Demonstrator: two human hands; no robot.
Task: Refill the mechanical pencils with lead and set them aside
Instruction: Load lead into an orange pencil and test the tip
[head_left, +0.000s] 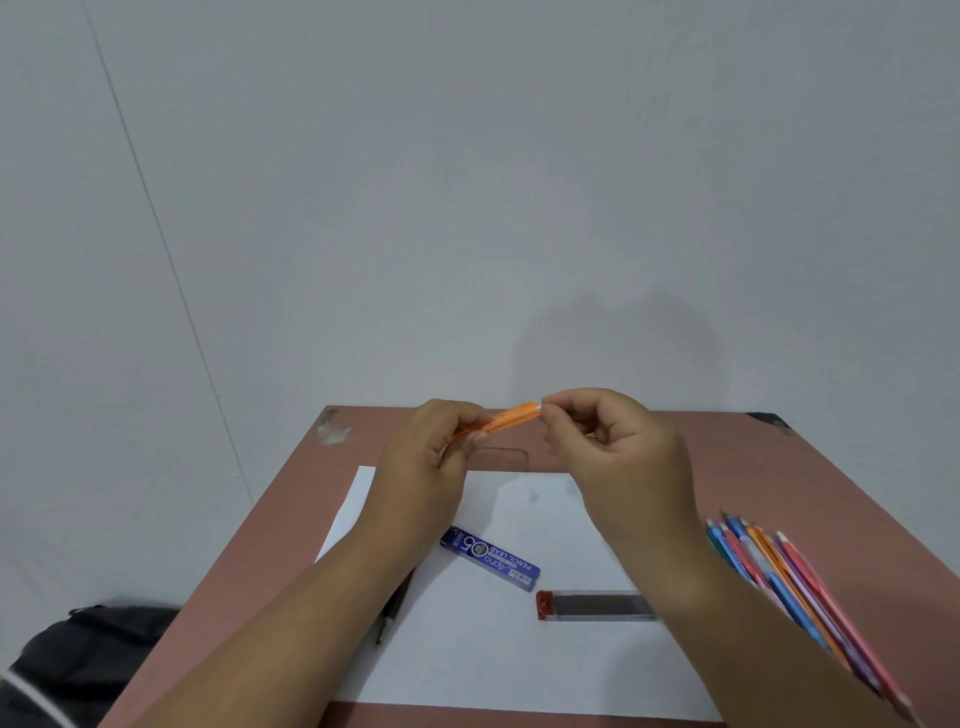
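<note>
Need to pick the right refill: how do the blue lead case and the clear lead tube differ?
The blue lead case is opaque, printed "PENCIL LEAD", and lies diagonally. The clear lead tube is see-through with dark leads visible, has a red end cap, and lies nearly level, partly behind the right forearm. Both rest on the white paper, untouched.

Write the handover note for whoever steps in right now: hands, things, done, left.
Left hand grips the orange pencil by its barrel, above the table. Right hand pinches its white end.
Blue lead box and clear lead case lie on the white paper.
Coloured pencils lie bunched on the right; a dark pencil lies at the paper's left edge.
Done: cannot tell.
Left: finish the orange one, set aside, continue.
</note>
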